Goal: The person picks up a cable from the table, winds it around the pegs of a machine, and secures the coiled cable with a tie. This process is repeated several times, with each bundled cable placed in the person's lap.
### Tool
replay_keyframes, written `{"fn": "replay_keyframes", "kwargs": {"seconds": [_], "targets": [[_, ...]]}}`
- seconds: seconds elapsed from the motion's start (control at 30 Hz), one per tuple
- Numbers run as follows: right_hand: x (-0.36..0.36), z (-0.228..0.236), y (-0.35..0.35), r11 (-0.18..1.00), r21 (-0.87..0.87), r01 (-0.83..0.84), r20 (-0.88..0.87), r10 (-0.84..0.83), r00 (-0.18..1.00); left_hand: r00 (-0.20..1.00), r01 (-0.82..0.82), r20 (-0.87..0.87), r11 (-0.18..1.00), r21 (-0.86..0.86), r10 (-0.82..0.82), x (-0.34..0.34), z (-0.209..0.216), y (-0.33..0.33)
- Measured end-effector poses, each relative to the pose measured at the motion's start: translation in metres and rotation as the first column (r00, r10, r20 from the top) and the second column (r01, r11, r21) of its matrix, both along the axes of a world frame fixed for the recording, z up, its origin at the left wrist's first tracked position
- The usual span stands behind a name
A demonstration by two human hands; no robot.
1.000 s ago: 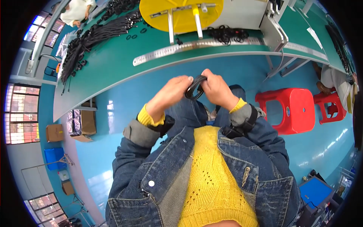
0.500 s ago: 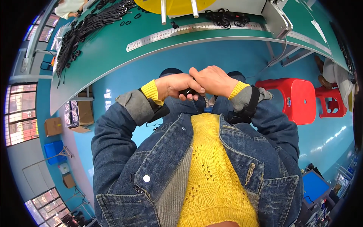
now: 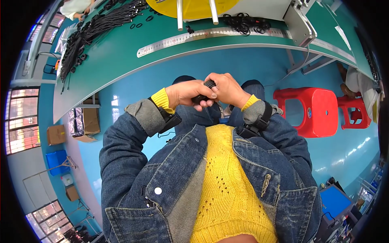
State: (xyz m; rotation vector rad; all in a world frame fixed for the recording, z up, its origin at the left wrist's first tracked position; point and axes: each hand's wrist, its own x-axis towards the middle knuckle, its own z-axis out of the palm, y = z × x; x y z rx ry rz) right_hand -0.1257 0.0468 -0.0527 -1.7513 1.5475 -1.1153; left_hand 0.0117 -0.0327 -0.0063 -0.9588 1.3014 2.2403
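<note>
Both hands meet over my lap, below the front edge of the green table (image 3: 117, 67). My left hand (image 3: 187, 91) is closed around a small black bundle (image 3: 209, 84) with a ribbed look, perhaps coiled cord; most of it is hidden by my fingers. From the other side, my right hand (image 3: 230, 90) grips the bundle's upper end, its fingers curled against those of my left hand. On the table, beyond my hands, a steel ruler (image 3: 178, 39) lies along the front edge.
Black cables (image 3: 103, 30) are heaped at the table's left, and loose black loops (image 3: 246, 23) lie behind the ruler. A yellow disc (image 3: 194, 7) and a metal bracket (image 3: 300, 28) stand at the back. A red stool (image 3: 324, 112) is at my right; cardboard boxes (image 3: 56, 135) are at left.
My right hand has shifted and turned slightly, so more of the black ribbed bundle shows between my hands. My left hand keeps its grip. The view has tilted a little.
</note>
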Motion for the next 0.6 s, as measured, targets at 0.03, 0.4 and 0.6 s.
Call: {"fn": "replay_keyframes", "kwargs": {"seconds": [0.03,0.4,0.6], "targets": [[0.001,-0.004,0.002,1.0,-0.014,0.002,-0.041,-0.002,0.999,0.998,-0.044,0.037,0.996,-0.083,0.047,-0.001,0.006,0.005],[0.015,0.003,-0.024,0.998,0.004,-0.055,-0.085,0.055,0.995,0.991,-0.122,-0.062,0.991,-0.062,0.119,0.033,-0.026,-0.009],[-0.022,0.03,-0.089,0.994,-0.032,0.109,-0.053,-0.11,0.992,0.775,-0.548,-0.333,0.833,0.072,0.538,0.054,-0.02,-0.013]]}}
